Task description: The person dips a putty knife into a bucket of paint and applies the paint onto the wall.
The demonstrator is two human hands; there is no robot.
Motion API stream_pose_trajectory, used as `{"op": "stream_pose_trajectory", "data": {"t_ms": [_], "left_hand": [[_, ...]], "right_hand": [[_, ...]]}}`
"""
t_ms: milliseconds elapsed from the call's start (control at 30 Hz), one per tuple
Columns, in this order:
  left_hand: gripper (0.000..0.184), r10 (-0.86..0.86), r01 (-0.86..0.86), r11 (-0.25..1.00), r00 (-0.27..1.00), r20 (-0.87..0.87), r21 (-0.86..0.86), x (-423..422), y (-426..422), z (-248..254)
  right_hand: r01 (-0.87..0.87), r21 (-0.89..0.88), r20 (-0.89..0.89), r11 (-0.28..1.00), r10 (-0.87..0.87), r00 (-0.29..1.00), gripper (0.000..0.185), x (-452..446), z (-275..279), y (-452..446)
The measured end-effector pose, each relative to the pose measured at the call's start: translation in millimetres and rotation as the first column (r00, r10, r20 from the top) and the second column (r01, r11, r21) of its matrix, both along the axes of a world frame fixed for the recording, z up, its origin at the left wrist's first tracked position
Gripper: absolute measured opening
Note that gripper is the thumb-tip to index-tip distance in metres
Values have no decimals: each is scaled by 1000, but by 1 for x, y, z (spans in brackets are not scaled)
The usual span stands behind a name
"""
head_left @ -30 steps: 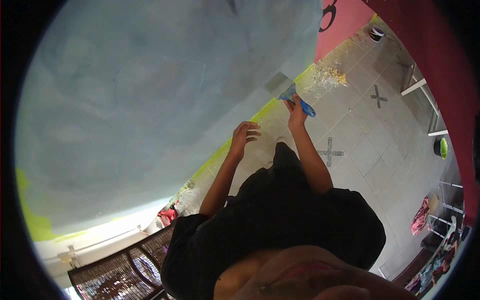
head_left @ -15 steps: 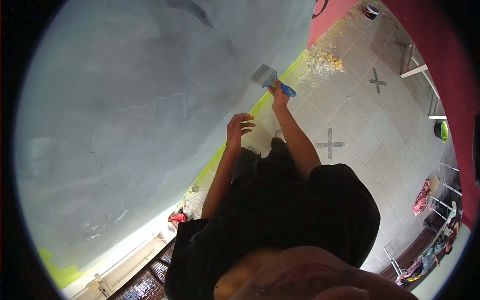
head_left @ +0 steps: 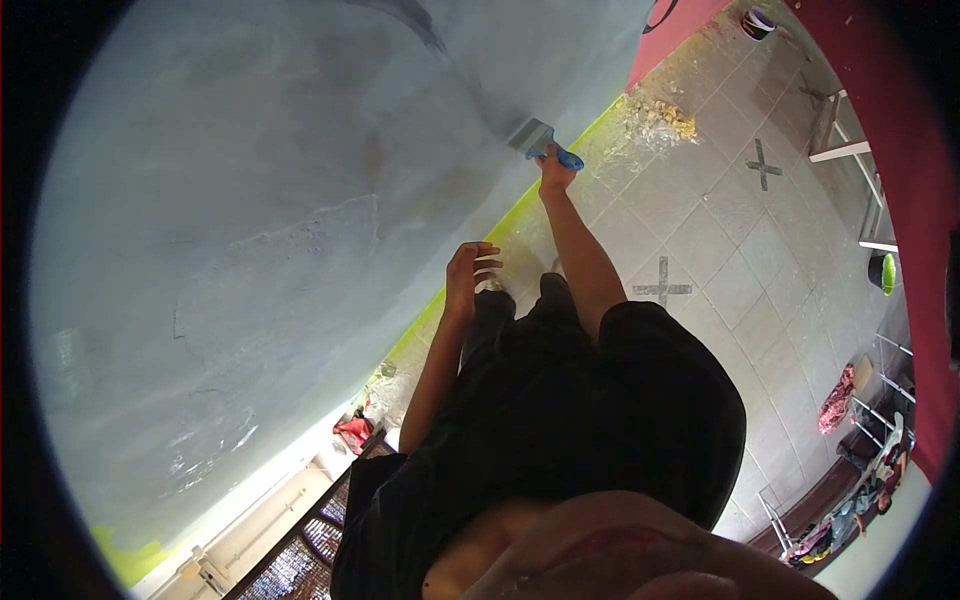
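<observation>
A wide putty knife with a blue handle is in my right hand, its metal blade at the grey-blue wall. My left hand hangs near the wall's lower edge, fingers apart and holding nothing. Along the base of the wall runs a yellow-green strip. The wall shows dark smears above the blade and a cracked, raised patch further left.
Plaster scraps lie on the tiled floor beside the wall. Further off are a dark bucket, a green-rimmed bucket, white metal frames and a red cloth near the lower left.
My right hand has moved up and left along the wall with the putty knife. My left hand has shifted slightly left and stays apart from the wall tool. The camera view has turned.
</observation>
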State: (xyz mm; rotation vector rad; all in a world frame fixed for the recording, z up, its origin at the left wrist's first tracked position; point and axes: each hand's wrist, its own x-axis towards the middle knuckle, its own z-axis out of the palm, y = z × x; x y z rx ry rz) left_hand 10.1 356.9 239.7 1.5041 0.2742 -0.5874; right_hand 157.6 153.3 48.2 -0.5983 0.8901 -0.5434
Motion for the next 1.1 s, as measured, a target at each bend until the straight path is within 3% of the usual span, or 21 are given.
{"op": "stream_pose_trajectory", "data": {"t_ms": [300,667,867,1100], "left_hand": [[31,51,-51,999,999,-15,-5,0,4,-4],[32,66,-66,997,998,1,-33,-3,-1,-1],[32,105,-104,993,994,4,-53,-9,5,-3],[32,134,-131,988,991,21,-84,-13,9,0]], "right_hand": [[27,-94,-32,995,-30,999,22,18,27,14],[-24,-14,207,1000,26,978,28,1,177,22],[-111,-50,311,993,121,943,28,-15,254,11],[-89,-75,502,993,115,857,22,-36,316,-6]]}}
